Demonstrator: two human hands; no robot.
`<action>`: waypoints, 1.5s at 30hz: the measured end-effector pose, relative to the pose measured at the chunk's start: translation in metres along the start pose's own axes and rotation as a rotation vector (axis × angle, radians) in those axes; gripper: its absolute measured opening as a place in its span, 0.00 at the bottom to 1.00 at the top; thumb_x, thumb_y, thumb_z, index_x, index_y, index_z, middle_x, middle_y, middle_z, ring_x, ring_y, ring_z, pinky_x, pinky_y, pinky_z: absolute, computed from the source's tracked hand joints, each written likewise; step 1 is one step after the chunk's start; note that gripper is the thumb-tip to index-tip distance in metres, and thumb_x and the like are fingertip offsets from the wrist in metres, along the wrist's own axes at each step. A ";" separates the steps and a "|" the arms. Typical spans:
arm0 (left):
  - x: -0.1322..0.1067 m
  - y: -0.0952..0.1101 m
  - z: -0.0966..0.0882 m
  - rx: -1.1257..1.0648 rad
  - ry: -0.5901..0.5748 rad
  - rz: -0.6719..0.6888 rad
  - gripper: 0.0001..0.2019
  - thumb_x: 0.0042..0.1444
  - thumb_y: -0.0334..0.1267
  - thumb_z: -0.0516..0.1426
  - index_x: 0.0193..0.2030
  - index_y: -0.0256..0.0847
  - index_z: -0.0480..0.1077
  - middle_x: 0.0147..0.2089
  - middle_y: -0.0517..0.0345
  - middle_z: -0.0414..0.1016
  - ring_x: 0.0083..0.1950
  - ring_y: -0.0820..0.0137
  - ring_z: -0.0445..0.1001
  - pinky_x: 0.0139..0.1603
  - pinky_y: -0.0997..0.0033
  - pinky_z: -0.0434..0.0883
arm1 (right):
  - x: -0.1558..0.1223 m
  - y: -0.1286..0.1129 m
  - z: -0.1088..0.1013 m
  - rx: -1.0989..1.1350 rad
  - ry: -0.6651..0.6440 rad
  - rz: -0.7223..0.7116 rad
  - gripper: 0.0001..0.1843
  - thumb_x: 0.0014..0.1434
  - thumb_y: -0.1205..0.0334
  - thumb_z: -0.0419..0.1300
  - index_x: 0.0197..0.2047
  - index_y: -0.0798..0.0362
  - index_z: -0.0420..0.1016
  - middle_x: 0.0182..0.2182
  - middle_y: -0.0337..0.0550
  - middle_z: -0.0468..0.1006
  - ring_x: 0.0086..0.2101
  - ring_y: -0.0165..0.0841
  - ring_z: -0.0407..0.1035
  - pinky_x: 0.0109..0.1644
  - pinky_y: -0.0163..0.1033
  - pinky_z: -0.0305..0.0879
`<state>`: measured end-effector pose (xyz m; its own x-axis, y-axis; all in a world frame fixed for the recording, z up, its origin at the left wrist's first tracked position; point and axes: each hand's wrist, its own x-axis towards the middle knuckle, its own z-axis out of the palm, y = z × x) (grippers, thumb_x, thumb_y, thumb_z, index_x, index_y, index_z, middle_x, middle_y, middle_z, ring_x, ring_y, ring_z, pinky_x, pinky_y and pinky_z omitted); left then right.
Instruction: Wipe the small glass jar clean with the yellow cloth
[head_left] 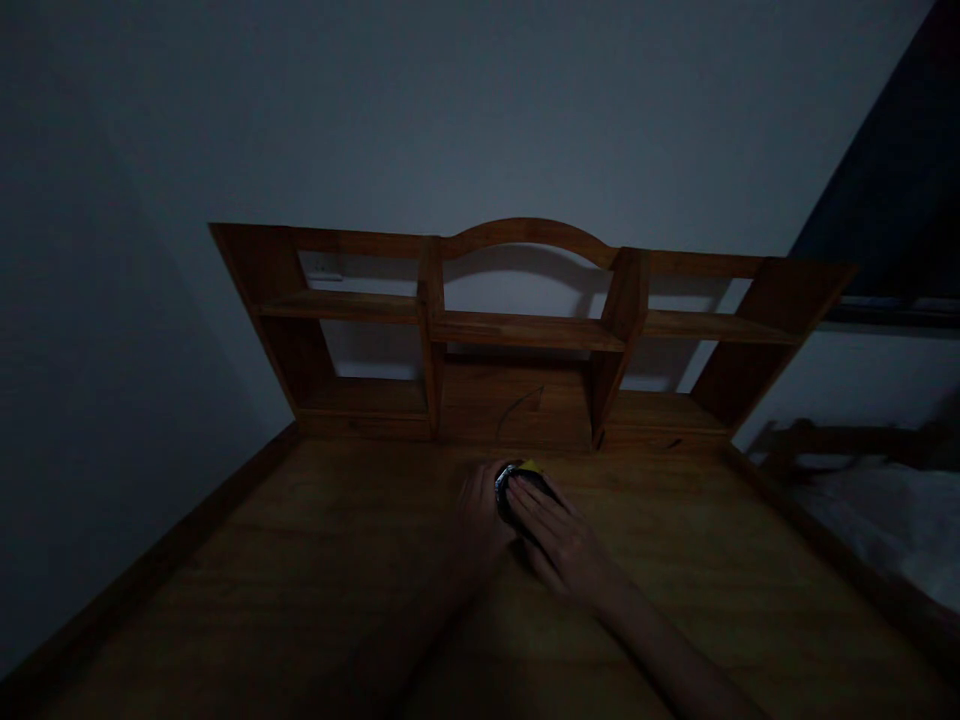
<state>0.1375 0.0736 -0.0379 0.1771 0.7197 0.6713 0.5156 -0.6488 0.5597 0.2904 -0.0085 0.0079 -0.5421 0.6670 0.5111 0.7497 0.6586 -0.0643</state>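
Between my two hands, above the wooden desk top (360,520), is a small round dark object with a shiny silvery rim (504,488) and a bit of yellow at its upper edge. Its exact kind cannot be made out in the dim light. My left hand (484,510) curls around its left side, fingers bent. Across its face and right side lie the fingers of my right hand (559,535), pressed together and gripping it. Much of the object is hidden by the fingers.
A wooden shelf unit (529,330) with several compartments stands at the desk's back edge, against a pale wall (465,110). A thin curved dark line (516,405) shows in its middle compartment. White cloth (885,520) lies beyond the raised right edge. A dark window (892,190) is upper right.
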 end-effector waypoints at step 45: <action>0.000 -0.003 -0.002 0.077 -0.044 0.070 0.38 0.36 0.40 0.67 0.57 0.40 0.62 0.53 0.50 0.72 0.53 0.58 0.70 0.56 0.58 0.67 | -0.013 0.012 0.001 -0.108 0.168 -0.053 0.35 0.57 0.71 0.50 0.68 0.62 0.54 0.64 0.54 0.61 0.64 0.45 0.53 0.66 0.59 0.56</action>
<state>0.1343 0.0755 -0.0389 0.2508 0.6844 0.6846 0.5635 -0.6782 0.4717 0.3065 -0.0089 -0.0007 -0.5178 0.5587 0.6479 0.7629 0.6443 0.0541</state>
